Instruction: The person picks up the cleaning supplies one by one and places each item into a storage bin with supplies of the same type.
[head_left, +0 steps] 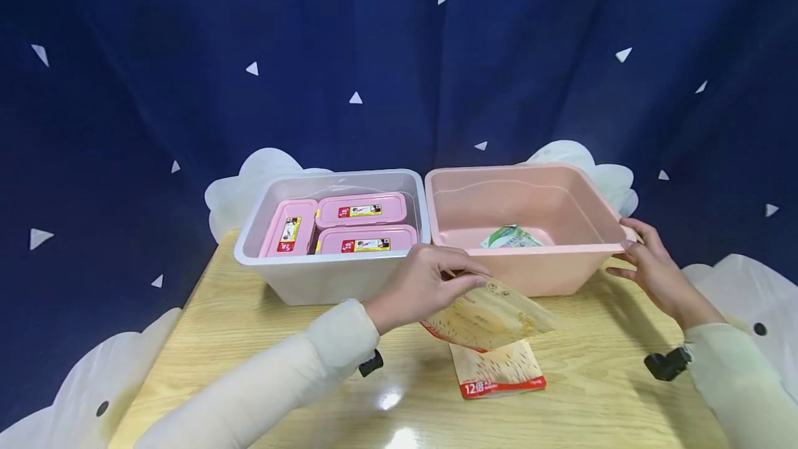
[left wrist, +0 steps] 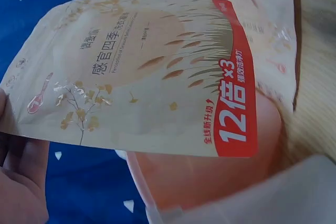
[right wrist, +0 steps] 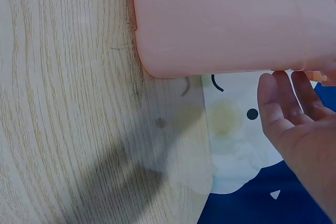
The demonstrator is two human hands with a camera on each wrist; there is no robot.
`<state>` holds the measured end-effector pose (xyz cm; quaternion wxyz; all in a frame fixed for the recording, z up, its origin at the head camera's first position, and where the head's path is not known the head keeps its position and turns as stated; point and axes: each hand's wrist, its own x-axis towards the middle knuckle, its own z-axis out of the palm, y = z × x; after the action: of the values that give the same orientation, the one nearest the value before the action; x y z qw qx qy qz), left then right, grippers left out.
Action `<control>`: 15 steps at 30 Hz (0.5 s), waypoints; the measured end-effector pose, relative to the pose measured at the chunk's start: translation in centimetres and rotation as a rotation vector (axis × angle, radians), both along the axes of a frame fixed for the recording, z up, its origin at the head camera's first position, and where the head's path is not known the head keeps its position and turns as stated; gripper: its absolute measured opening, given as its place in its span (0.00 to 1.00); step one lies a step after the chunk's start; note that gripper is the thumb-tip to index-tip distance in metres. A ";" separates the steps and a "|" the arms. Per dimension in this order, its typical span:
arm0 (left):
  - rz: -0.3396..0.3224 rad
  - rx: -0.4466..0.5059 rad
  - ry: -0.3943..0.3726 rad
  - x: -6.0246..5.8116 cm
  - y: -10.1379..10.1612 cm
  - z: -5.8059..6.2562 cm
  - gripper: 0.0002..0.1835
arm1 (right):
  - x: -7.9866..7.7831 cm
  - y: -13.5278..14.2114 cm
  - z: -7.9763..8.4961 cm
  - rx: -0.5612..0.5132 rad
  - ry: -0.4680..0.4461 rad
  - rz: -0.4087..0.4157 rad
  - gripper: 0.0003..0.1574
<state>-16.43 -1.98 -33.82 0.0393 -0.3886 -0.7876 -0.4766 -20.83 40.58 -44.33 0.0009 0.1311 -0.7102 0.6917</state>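
My left hand (head_left: 414, 286) pinches the edge of a cream laundry-pod pouch (head_left: 499, 317) between thumb and fingers. The pouch is tilted in front of the pink bin; the left wrist view shows its printed face and red band (left wrist: 239, 114). Beneath it a second cream pouch (head_left: 499, 369) lies on the table, partly covered. At the right end of the pink bin (head_left: 530, 272), my right hand (head_left: 661, 276) holds the rim. The right wrist view has its fingertips (right wrist: 268, 85) against the bin's side. Inside that bin lies a green and white packet (head_left: 512, 236).
Left of the pink bin, touching or nearly touching it, stands a light grey bin (head_left: 330, 279) with several pink lidded boxes (head_left: 366, 238). Both bins stand on a wooden table (head_left: 586, 380). Behind hangs a dark blue curtain (head_left: 399, 40) with white triangles and cloud shapes.
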 end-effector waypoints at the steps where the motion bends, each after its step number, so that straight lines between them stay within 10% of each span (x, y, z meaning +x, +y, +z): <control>1: -0.008 0.022 -0.012 -0.2 -0.2 0.1 0.05 | 0.1 0.1 -0.1 -0.009 -0.001 0.001 0.27; 15: 0.081 -0.056 -0.161 -2.1 -3.7 3.8 0.06 | 0.2 -0.3 0.3 -0.015 -0.010 0.003 0.27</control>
<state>-18.50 -5.65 -29.98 -0.0158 -0.3176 -0.8163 -0.4822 -20.67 40.29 -44.01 -0.0025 0.1287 -0.7049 0.6976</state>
